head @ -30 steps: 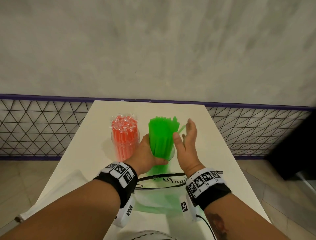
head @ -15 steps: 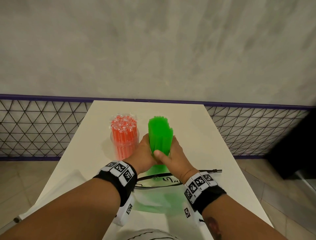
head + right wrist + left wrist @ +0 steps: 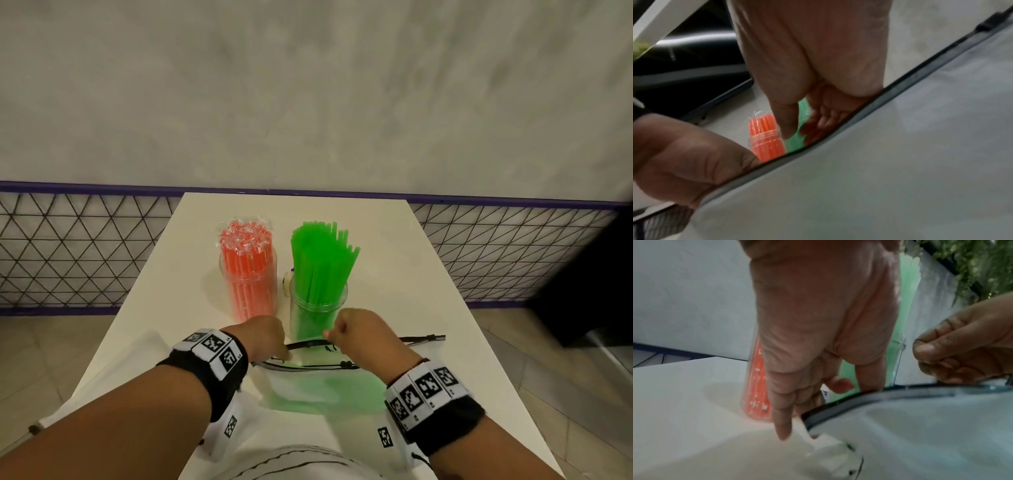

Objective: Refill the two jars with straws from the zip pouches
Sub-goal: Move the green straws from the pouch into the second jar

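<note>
Two clear jars stand side by side on the white table (image 3: 394, 260). The left jar (image 3: 248, 291) is packed with wrapped orange straws (image 3: 246, 246). In the right jar (image 3: 317, 315) stand green straws (image 3: 320, 260), fanned out a little to the right. A clear zip pouch (image 3: 325, 387) with a black zip edge lies in front of the jars. My left hand (image 3: 270, 337) pinches the pouch's black rim (image 3: 859, 400) at its left part. My right hand (image 3: 349, 330) pinches the same rim (image 3: 838, 141) further right. The pouch looks empty, tinted green by the jar behind it.
A second flat pale pouch (image 3: 113, 380) lies at the table's left front. A wire-mesh fence (image 3: 85, 253) with a purple rail runs behind the table before a grey wall. Tiled floor (image 3: 548, 359) lies to the right.
Both hands let go of the green straw bundle in the right jar and dropped back to the pouch's zip rim. The released straws have spread out rightwards.
</note>
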The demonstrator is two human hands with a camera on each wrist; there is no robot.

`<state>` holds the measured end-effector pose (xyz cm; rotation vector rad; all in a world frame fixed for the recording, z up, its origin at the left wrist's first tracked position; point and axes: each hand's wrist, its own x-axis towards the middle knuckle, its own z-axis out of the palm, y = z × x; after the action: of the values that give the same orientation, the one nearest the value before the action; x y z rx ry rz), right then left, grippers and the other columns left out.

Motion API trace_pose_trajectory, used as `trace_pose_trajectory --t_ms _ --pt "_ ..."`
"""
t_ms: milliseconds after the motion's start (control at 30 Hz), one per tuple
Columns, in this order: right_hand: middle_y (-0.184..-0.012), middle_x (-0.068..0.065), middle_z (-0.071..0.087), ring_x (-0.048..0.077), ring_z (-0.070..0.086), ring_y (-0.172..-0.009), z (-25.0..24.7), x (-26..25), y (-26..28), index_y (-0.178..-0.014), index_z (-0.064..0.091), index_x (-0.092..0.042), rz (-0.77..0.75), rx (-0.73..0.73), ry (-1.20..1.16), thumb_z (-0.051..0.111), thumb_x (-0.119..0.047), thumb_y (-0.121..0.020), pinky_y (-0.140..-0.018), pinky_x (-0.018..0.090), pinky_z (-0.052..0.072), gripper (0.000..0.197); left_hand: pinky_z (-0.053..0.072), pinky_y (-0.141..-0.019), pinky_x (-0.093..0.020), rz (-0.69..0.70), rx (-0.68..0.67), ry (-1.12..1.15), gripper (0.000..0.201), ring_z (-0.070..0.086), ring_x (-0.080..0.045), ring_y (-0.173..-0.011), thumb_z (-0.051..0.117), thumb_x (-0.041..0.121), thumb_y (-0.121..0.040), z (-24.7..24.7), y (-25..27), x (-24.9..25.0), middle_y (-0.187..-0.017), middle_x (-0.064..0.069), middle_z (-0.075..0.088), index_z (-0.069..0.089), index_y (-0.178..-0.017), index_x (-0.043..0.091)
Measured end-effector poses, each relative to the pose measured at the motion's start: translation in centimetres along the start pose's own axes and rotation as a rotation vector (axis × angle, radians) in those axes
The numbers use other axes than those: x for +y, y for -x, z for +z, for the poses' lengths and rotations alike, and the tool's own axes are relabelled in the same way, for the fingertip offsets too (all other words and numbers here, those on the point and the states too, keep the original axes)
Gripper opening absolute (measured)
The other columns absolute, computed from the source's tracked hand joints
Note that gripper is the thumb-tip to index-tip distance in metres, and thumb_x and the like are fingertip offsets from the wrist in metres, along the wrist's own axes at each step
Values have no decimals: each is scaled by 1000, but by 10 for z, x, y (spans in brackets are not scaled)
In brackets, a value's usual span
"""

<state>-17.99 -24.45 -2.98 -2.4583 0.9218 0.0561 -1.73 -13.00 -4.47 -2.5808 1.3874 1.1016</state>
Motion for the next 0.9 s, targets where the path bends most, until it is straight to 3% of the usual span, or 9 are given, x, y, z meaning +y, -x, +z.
trace_pose_trajectory --t_ms 67,133,200,300,400,567,667,800,900 --pt "-97 14 68 29 62 -90 15 -5 0 -98 69 -7 -137 -119 172 50 -24 -96 -72 31 43 25 49 -73 -25 58 -26 -115 22 61 -26 -106 59 16 -93 5 4 2 -109 -6 64 65 -111 6" --pt "-101 15 69 33 63 -95 33 -5 0 -101 71 -7 -241 -240 278 49 -14 -92 -73 30 43 24 50 -85 -26 92 -49 -114 35 61 -23 -110 49 -1 -89 11 6 2 -113 -3 64 70 -111 15" --pt "-106 16 67 35 63 -98 49 -3 1 -108 69 -6 -304 -301 343 53 -8 -88 -80 35 49 25 47 -92 -24 118 -50 -55 46 60 -19 -113 42 -8 -87 15 8 4 -121 -1 65 72 -111 18" --pt "-121 16 54 36 58 -108 65 3 3 -127 55 -7 -315 -276 421 54 -9 -90 -87 43 50 36 45 -91 -23 121 9 -7 34 60 -19 -112 48 3 -92 16 7 13 -121 -3 66 71 -115 14" --pt "-120 19 53 38 56 -110 73 10 6 -123 52 -4 -299 -271 474 48 -9 -94 -86 45 48 29 50 -85 -31 110 47 -45 28 61 -20 -101 61 29 -89 19 7 16 -112 -2 65 68 -112 14" --pt "-118 15 58 33 57 -110 70 24 4 -117 56 -7 -288 -239 448 42 -12 -98 -91 40 46 24 46 -89 -31 137 -13 -242 68 54 -24 -115 74 26 -80 33 1 -2 -134 -2 44 42 -140 27" --pt "-119 13 60 31 57 -110 64 30 1 -118 58 -10 -298 -218 372 41 -8 -95 -92 36 45 28 49 -93 -36 110 -14 -229 74 54 -25 -115 74 29 -79 33 0 -5 -137 -3 41 37 -143 28" --pt "-119 11 62 28 57 -111 52 32 1 -120 58 -13 -316 -158 239 46 -6 -94 -90 27 40 30 51 -94 -39 102 -31 -177 69 58 -21 -109 73 42 -74 30 0 -8 -129 2 49 41 -134 34" --pt "-110 8 65 25 60 -102 31 22 3 -114 60 -15 -331 -170 158 51 -22 -97 -81 27 40 20 56 -86 -38 103 -27 -58 49 63 -16 -94 74 49 -65 29 -3 -14 -110 5 56 52 -108 37"
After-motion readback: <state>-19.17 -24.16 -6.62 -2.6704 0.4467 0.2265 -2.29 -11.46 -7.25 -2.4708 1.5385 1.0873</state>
